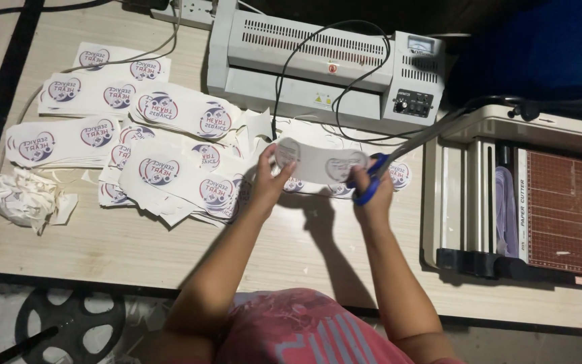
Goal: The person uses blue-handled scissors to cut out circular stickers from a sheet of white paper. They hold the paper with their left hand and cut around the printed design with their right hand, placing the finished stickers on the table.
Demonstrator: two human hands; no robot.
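Sheet [318, 162] pinched in left hand [269, 180] fingers | right hand [372, 185] fingers clamped through blue scissors [370, 176] at its edge

Glossy laminated paper sheet [318, 160]; blue plastic-handled scissors [370, 180]; matt wooden table [136, 243].

We see blue plastic-handled scissors [370, 180], white paper sheets [182, 111] printed with red-and-blue round emblems, a pale grey laminating machine [318, 61], a reddish-brown gridded paper cutter [564, 209], and a beige counter [129, 243].

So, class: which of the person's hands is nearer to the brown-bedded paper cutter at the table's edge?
Right. The right hand, gripping blue-handled scissors, is close beside the paper cutter; the left hand, holding the printed sheet, is farther off.
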